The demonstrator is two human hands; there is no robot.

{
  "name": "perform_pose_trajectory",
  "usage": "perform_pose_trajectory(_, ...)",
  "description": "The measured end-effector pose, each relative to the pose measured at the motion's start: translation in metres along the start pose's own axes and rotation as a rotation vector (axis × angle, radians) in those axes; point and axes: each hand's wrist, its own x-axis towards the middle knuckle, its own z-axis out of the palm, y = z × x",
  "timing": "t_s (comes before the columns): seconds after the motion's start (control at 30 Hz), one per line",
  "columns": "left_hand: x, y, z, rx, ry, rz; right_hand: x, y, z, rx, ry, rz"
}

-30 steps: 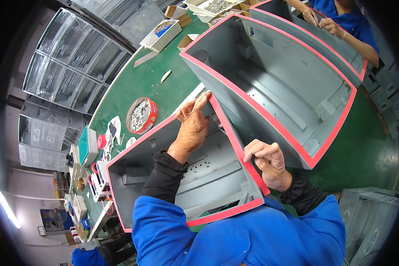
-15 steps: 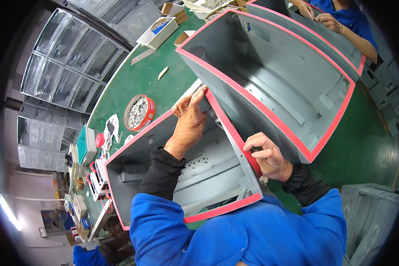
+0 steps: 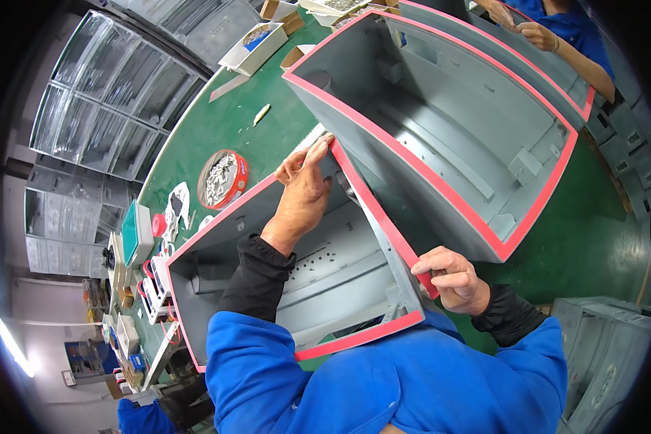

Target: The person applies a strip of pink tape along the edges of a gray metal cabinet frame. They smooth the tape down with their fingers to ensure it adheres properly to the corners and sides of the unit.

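A grey metal box [image 3: 325, 289] with an open top lies tilted in front of me, a red strip along its rim. My left hand [image 3: 300, 195] reaches across it, fingers bent over the far corner and pressing the strip there. From that corner the red strip [image 3: 377, 204] runs along the right-hand rim, partly lifted off the pale metal edge. My right hand [image 3: 456, 278] pinches the strip near its lower end, just outside the rim at the near right corner.
A second grey box [image 3: 441, 108] with a red-edged rim stands right behind. On the green table [image 3: 224, 130] are a round red tub [image 3: 224, 179] of small metal parts and a white bin [image 3: 252, 50]. A co-worker's hands [image 3: 524, 25] work at the far right.
My right hand has moved slightly right and down along the rim, and the strip in it now runs straighter. The left hand stays at the corner. The whole view has shifted slightly.
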Motion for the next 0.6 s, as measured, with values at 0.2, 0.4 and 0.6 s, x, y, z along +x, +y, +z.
perform_pose_trajectory(0.2, -0.001, -0.003, 0.004, 0.038, 0.012, -0.011, 0.022, 0.001, 0.007, -0.006, 0.043, -0.104)
perform_pose_trajectory(0.4, 0.0, -0.004, 0.003, 0.022, 0.0, -0.01, 0.02, -0.001, 0.001, -0.351, -0.112, -0.244)
perform_pose_trajectory(0.6, -0.001, -0.004, 0.006, 0.024, 0.026, 0.0, 0.025, -0.012, 0.01, -0.494, -0.13, -0.251)
